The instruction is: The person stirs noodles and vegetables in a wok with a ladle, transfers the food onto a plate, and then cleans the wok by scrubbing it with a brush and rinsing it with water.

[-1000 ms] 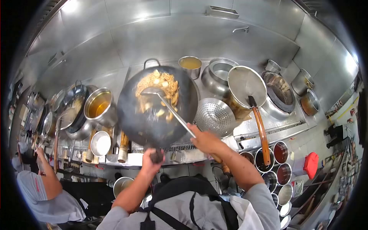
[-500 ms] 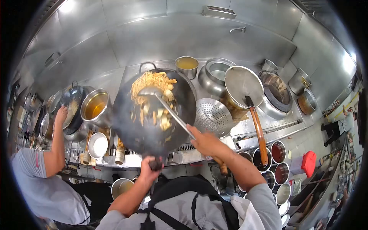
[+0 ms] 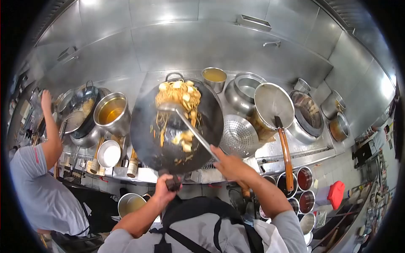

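A large dark wok [image 3: 145, 122] sits on the range in front of me, with smoke or steam around it. My left hand [image 3: 165, 188] is closed around the wok's short handle [image 3: 173, 183] at its near edge. In my right hand [image 3: 231, 165] is a long-handled ladle [image 3: 192, 128], its bowl over the food in the wok. Brown noodles [image 3: 165, 98] lie heaped toward the far side, topped with pale chunks [image 3: 185, 89]. More pale pieces [image 3: 184, 141] sit nearer the middle.
Right of the wok are a perforated strainer [image 3: 239, 134] and a round sieve [image 3: 274, 105] with a wooden handle. A pot of amber liquid [image 3: 112, 111] stands left. At far left a co-worker [image 3: 42, 181] reaches over another wok [image 3: 80, 101]. Several sauce containers [image 3: 304, 179] stand lower right.
The noodles and pale chunks have shifted in the wok, with more chunks now on top at the far side. The co-worker's hand has moved away from the other wok, to the left.
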Demonstrator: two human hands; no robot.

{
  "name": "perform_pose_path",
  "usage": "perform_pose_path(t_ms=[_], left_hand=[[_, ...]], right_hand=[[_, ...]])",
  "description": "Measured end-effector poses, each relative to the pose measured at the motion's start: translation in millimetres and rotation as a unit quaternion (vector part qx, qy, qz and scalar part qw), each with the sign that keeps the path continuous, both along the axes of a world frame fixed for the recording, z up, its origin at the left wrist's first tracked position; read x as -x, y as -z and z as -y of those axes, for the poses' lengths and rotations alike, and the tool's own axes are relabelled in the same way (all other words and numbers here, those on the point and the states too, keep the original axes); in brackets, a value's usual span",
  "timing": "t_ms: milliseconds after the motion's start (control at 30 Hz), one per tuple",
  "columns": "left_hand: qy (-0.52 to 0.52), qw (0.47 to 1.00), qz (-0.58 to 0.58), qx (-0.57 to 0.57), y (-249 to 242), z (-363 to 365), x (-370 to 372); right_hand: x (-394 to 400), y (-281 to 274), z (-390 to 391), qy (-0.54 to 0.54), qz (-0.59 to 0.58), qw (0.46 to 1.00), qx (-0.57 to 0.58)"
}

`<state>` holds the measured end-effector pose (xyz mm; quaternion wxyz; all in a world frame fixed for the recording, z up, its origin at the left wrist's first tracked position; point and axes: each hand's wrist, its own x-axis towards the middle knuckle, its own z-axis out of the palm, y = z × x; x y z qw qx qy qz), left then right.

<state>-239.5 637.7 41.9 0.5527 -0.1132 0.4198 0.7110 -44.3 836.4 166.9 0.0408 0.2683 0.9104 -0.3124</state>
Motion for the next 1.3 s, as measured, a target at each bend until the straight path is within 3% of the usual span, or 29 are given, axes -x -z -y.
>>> perform_pose_path(t_ms=[67, 133, 167, 233, 267, 300, 367, 433, 500, 567, 600, 633, 700, 800, 833, 867, 900, 933, 967, 1033, 1100, 1167, 1200, 1267, 1300], left_hand=[[-0.009, 1.0, -0.002, -0.022, -34.9, -18.7, 1.9], [-0.031, 0.998, 0.024, -0.038, -62.2, -52.9, 20.5], [-0.045, 0.997, 0.05, -0.042, -68.7, -71.7, 34.7], [-0.013, 0.995, 0.007, -0.1, -40.3, -92.8, 52.1], [-0.004, 0.995, 0.037, -0.092, -30.9, -91.4, 50.5], [-0.04, 0.995, 0.033, -0.081, -18.7, -80.9, 41.1], [-0.032, 0.996, 0.027, -0.078, 8.6, -42.5, 25.4], [0.016, 0.997, -0.016, -0.075, 11.4, -8.3, 7.4], [0.005, 1.0, -0.012, -0.024, -29.2, -10.4, -5.6], [-0.058, 0.997, 0.041, -0.015, -61.7, -45.8, 13.3], [-0.028, 0.996, 0.052, -0.06, -62.9, -66.8, 36.8], [0.006, 0.993, 0.062, -0.105, -52.6, -81.1, 52.1], [-0.009, 0.995, 0.041, -0.087, -39.3, -83.9, 50.8], [-0.039, 0.993, 0.0, -0.109, 8.6, -56.2, 30.0], [-0.033, 0.998, 0.0, -0.045, 5.7, -35.4, 17.8], [0.008, 0.997, -0.02, -0.077, 13.3, -17.2, 10.7], [0.017, 1.0, -0.007, -0.018, 2.3, -4.5, 0.3], [0.009, 1.0, -0.012, -0.019, -18.0, -6.9, -3.7], [-0.001, 1.0, -0.011, -0.013, -33.7, -9.9, -6.5], [-0.023, 0.998, 0.017, -0.054, -62.8, -42.5, 19.1], [-0.008, 0.995, 0.06, -0.077, -53.9, -81.6, 53.1], [-0.023, 0.996, 0.042, -0.08, -20.5, -87.9, 50.6], [-0.044, 0.994, 0.023, -0.095, -13.0, -93.6, 47.2], [-0.057, 0.993, 0.048, -0.091, 15.8, -57.3, 25.5], [0.006, 0.994, -0.016, -0.105, 8.7, -37.0, 17.0]], right_hand=[[-15.8, -6.2, 0.2, -0.028, -0.045, 0.998, 0.026], [-26.9, -16.6, -7.1, -0.022, 0.014, 0.971, 0.238], [-19.5, -16.3, -9.3, -0.027, 0.016, 0.97, 0.242], [-7.6, -6.1, -19.4, -0.042, 0.018, 0.994, 0.098], [0.6, 23.0, -29.3, -0.059, -0.062, 0.996, 0.023], [5.1, 16.2, -24.6, -0.051, -0.059, 0.997, 0.018], [21.9, -5.9, -14.9, 0.022, 0.065, 0.997, -0.024], [6.8, -0.9, -3.7, 0.027, 0.05, 0.998, -0.036], [-20.4, 4.7, -2.3, -0.048, -0.081, 0.995, 0.027], [-33.2, -10.0, -8.3, -0.069, -0.053, 0.982, 0.166], [-30.1, -21.4, -11.1, -0.039, 0.029, 0.974, 0.223], [-20.9, -19.1, -15.0, -0.041, 0.03, 0.972, 0.229], [-4.4, -5.6, -22.4, -0.059, 0.0, 0.996, 0.06], [20.1, -0.6, -22.6, 0.016, 0.024, 0.999, 0.017], [17.0, -6.4, -22.8, 0.017, 0.02, 1.0, 0.011], [11.4, -12.3, -14.3, 0.016, 0.03, 0.999, 0.021], [5.9, -12.2, -5.7, 0.013, 0.041, 0.999, 0.031], [-12.4, 1.6, -5.2, -0.024, -0.032, 0.999, -0.008], [-22.4, -6.2, -7.8, -0.027, -0.026, 0.999, -0.002], [-33.4, -35.1, -6.5, -0.045, 0.066, 0.988, 0.131], [-20.5, -29.4, -18.1, -0.054, 0.066, 0.986, 0.145], [-3.3, 13.1, -31.4, -0.069, -0.045, 0.996, 0.027], [1.7, 11.5, -18.6, -0.058, -0.043, 0.997, 0.028], [17.4, 0.6, -0.3, 0.12, -0.067, 0.966, 0.219], [11.8, 6.5, 4.8, 0.115, -0.074, 0.969, 0.205]])
